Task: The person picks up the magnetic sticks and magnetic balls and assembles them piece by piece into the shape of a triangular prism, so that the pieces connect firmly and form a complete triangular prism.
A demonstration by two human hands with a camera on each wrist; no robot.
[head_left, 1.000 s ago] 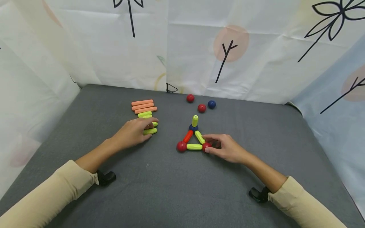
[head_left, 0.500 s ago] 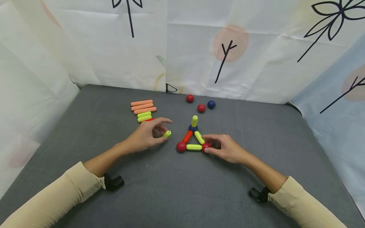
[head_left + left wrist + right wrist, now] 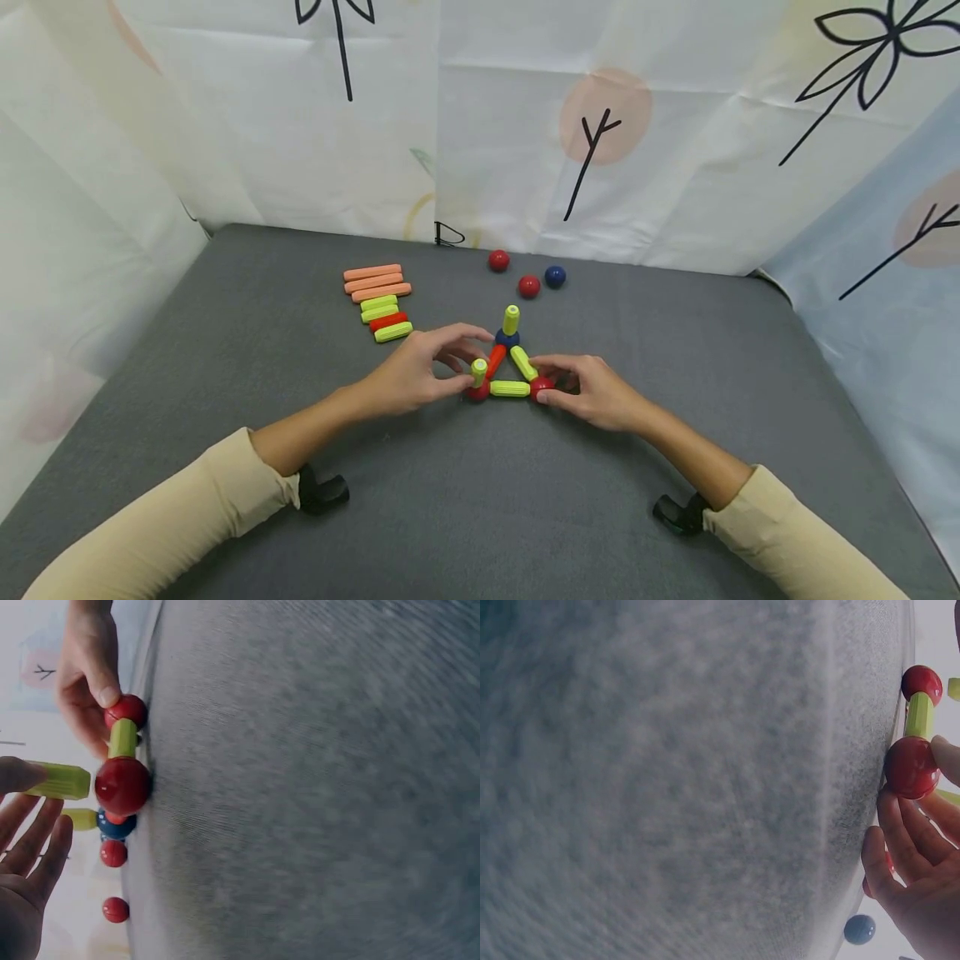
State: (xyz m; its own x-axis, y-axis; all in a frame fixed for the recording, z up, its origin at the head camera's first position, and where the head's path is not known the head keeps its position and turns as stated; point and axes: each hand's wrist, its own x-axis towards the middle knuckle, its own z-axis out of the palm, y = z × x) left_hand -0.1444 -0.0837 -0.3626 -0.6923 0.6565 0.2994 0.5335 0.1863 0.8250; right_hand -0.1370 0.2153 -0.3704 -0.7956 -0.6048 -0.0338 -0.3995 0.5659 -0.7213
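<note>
On the grey table lies a triangle of balls and short rods, with a red ball [image 3: 480,392] at left, a red ball [image 3: 542,385] at right and a blue ball [image 3: 507,337] at the far corner. Two yellow-green rods and one red rod [image 3: 496,361] join them. From the blue ball stands an upright yellow-green rod [image 3: 512,320]. My left hand [image 3: 420,371] pinches another yellow-green rod [image 3: 64,780], its end just over the left red ball [image 3: 124,785] with a slight gap in the left wrist view. My right hand [image 3: 600,393] holds the right red ball between thumb and fingers.
Back left, a row of loose rods lies side by side: long orange rods [image 3: 373,282], short yellow-green rods [image 3: 379,312] and a red rod [image 3: 388,322]. Behind the triangle sit two loose red balls [image 3: 528,287] and a blue ball [image 3: 555,277]. A printed cloth [image 3: 495,150] borders the table.
My left hand has picked a yellow-green rod from the row and carried it right to the left red ball, turning it upright. The right hand stays on its ball.
</note>
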